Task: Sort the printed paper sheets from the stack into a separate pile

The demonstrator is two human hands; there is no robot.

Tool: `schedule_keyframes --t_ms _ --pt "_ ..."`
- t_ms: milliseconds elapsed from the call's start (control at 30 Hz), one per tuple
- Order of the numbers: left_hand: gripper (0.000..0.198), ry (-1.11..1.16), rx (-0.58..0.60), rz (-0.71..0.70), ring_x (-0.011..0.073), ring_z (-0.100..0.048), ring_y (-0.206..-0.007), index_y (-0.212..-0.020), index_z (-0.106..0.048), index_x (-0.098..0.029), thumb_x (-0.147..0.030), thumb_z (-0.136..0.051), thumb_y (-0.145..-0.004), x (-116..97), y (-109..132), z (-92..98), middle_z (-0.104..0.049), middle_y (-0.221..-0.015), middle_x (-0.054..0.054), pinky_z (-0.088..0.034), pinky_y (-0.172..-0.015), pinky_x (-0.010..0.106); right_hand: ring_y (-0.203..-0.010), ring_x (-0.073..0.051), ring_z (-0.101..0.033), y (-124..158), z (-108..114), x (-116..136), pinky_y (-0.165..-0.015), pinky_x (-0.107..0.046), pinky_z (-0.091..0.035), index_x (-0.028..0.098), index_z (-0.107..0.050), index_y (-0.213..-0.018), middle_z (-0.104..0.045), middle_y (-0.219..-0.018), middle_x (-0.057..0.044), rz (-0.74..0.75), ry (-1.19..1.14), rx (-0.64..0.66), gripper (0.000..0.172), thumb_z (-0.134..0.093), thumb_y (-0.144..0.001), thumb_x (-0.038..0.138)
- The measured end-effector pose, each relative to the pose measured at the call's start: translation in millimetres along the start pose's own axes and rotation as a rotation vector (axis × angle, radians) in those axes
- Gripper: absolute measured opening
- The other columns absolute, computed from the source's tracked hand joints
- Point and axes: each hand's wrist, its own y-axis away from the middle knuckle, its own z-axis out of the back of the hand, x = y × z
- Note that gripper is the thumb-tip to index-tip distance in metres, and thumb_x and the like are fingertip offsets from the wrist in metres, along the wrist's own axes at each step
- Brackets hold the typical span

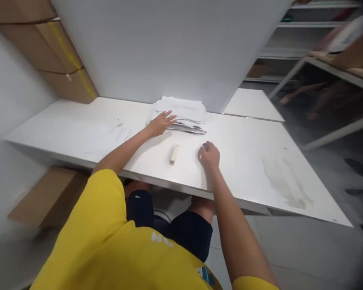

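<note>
My left hand lies flat with fingers spread on the left edge of a stack of white papers at the back of the white table. My right hand rests on the table with its fingers curled in; whether anything small is inside them I cannot make out. A small cream block, like an eraser or stapler, lies on the table between my two hands. A single printed sheet lies flat to the left of my left arm.
A white partition wall stands behind the papers. Cardboard boxes are stacked at the upper left, another box sits under the table. A metal-framed table and shelves stand at the right. A stain marks the tabletop.
</note>
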Motion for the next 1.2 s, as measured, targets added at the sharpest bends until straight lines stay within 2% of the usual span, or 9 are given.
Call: schedule_keyframes --t_ms 200,333,567,667,733,867,1067,1133,1200 --pt "0.065 -0.09 -0.007 0.675 0.0388 -0.018 -0.156 -0.154 -0.039 -0.01 -0.038 -0.046 -0.096 -34 182 -3.6 -0.031 -0.164 0.019 -0.019 -0.124 0.061 -0.106 -0.03 -0.06 -4 -3 -14 -0.099 -0.044 -0.045 0.02 -0.065 -0.115 -0.067 -0.119 -0.014 0.025 0.064 0.013 0.042 -0.043 -0.082 0.033" --pt "0.066 -0.007 0.042 0.848 0.0381 -0.027 -0.153 -0.153 -0.041 -0.012 -0.05 -0.04 -0.099 -50 241 -18.8 -0.034 -0.163 0.018 -0.024 -0.123 0.058 -0.104 -0.03 -0.059 -2 -5 -19 -0.098 -0.045 -0.044 0.018 -0.065 -0.114 -0.067 -0.115 -0.016 0.05 0.091 0.0 0.041 -0.045 -0.08 0.03" --pt "0.043 -0.064 -0.072 0.791 0.0378 -0.047 -0.141 -0.131 -0.064 -0.015 -0.038 -0.042 -0.101 -62 234 -22.1 -0.059 -0.145 0.014 -0.033 -0.117 0.062 -0.108 -0.03 -0.056 6 -8 -25 -0.099 -0.047 -0.041 0.012 -0.064 -0.122 -0.064 -0.12 -0.02 0.089 0.142 -0.013 0.047 -0.043 -0.083 0.027" --pt "0.041 -0.152 -0.121 0.612 0.0296 -0.066 -0.112 -0.104 -0.071 -0.013 -0.029 -0.033 -0.104 -68 233 -22.7 -0.075 -0.109 0.017 -0.035 -0.117 0.057 -0.109 -0.031 -0.057 8 -6 -22 -0.098 -0.047 -0.043 0.012 -0.063 -0.125 -0.064 -0.121 -0.021 0.079 0.172 -0.004 0.048 -0.042 -0.084 0.026" --pt "0.043 -0.201 -0.14 0.476 0.0244 -0.068 -0.091 -0.087 -0.068 -0.015 -0.025 -0.03 -0.105 -77 231 -24.1 -0.073 -0.085 0.014 -0.041 -0.112 0.052 -0.109 -0.031 -0.058 8 -5 -20 -0.097 -0.046 -0.043 0.012 -0.063 -0.124 -0.064 -0.121 -0.021 0.081 0.176 0.0 0.047 -0.042 -0.084 0.027" --pt "0.034 -0.178 -0.149 0.132 0.0182 -0.065 -0.076 -0.078 -0.062 -0.018 -0.014 -0.037 -0.101 -113 220 -31.1 -0.067 -0.073 0.008 -0.053 -0.09 0.039 -0.109 -0.032 -0.058 8 -6 -22 -0.096 -0.045 -0.043 0.015 -0.064 -0.123 -0.064 -0.123 -0.02 0.076 0.154 0.001 0.047 -0.043 -0.084 0.029" --pt "0.028 -0.093 -0.182 -0.154 0.0188 -0.07 -0.095 -0.092 -0.065 -0.018 -0.023 -0.041 -0.104 -184 189 -48.5 -0.072 -0.091 0.008 -0.053 -0.09 0.035 -0.109 -0.034 -0.058 5 -10 -32 -0.096 -0.047 -0.043 0.018 -0.065 -0.12 -0.066 -0.121 -0.019 0.097 0.111 -0.015 0.044 -0.044 -0.084 0.033" --pt "0.026 -0.029 -0.228 -0.083 0.0236 -0.066 -0.117 -0.106 -0.066 -0.017 -0.03 -0.044 -0.104 -196 186 -53.4 -0.073 -0.106 0.01 -0.051 -0.1 0.04 -0.11 -0.035 -0.058 4 -10 -31 -0.097 -0.048 -0.044 0.018 -0.065 -0.119 -0.066 -0.121 -0.019 0.104 0.104 -0.026 0.043 -0.045 -0.085 0.034" --pt "0.036 0.021 -0.287 0.134 0.0308 -0.055 -0.135 -0.123 -0.062 -0.015 -0.04 -0.048 -0.101 -201 190 -57.8 -0.07 -0.123 0.015 -0.048 -0.107 0.047 -0.111 -0.035 -0.059 3 -9 -29 -0.097 -0.049 -0.044 0.018 -0.065 -0.118 -0.066 -0.12 -0.019 0.106 0.109 -0.032 0.042 -0.044 -0.086 0.035"
